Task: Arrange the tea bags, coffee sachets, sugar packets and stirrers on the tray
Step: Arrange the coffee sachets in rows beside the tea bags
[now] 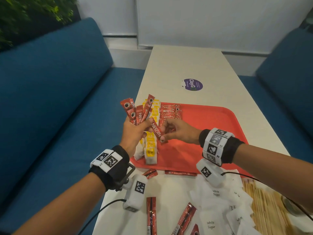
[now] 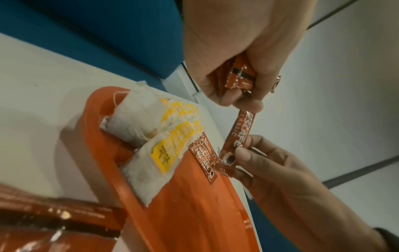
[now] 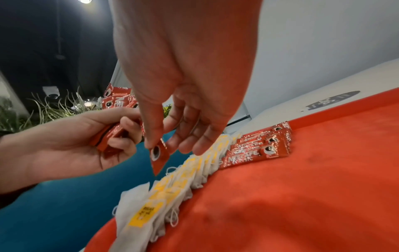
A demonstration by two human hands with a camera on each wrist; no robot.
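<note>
A long pale table (image 1: 183,65) is being flanked by blue upholstered benches (image 1: 50,92) at nine and three o'clock. White wall panels (image 1: 211,19) are being seen at twelve, green foliage (image 1: 25,12) at ten, a purple sticker (image 1: 193,84) lying mid-table.

We saw a long cream table (image 1: 186,65) running between blue benches, with a round purple sticker (image 1: 193,84) flat on its top. A red tray (image 1: 211,119) sat on the table past the middle. Nearer to us, red coffee sachets (image 1: 151,216) lay loose on the bare tabletop, two of them just beside the tray's near edge. To their right, white sugar packets (image 1: 215,209) lay in an overlapping heap, and a bundle of pale wooden stirrers (image 1: 264,206) lay beside those at the table's right edge.
</note>
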